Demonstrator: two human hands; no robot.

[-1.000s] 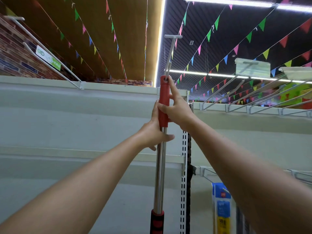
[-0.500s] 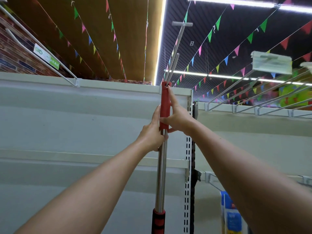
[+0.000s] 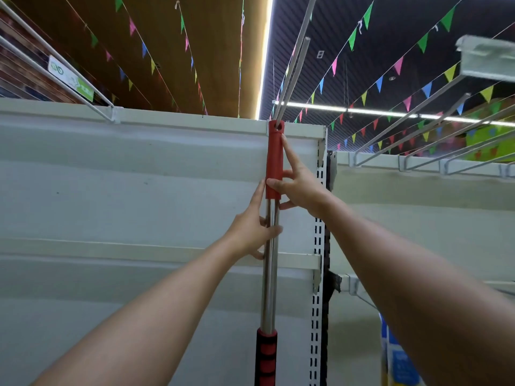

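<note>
A pole with a steel shaft [image 3: 269, 288], a red cap [image 3: 274, 151] at its top and a red-and-black foam grip [image 3: 266, 355] lower down stands upright against the white shelf panel. The cap's top, with a small hole, sits at the base of a long white double-wire hook [image 3: 292, 68] that juts out from the shelf's top edge. My left hand [image 3: 252, 229] grips the steel shaft just under the cap, index finger pointing up. My right hand [image 3: 301, 188] pinches the cap's lower end, its index finger lying straight along the cap.
A perforated white upright [image 3: 317, 274] runs down just right of the pole. More wire hooks [image 3: 404, 121] stick out at upper right, others at upper left [image 3: 55, 68]. Blue packages [image 3: 398, 358] hang at lower right. Strings of coloured pennants cross the ceiling.
The pole's red cap has risen to the shelf's top edge, at the hook's base. My left hand has slid down from the cap's lower end onto the steel shaft. The view has tilted up.
</note>
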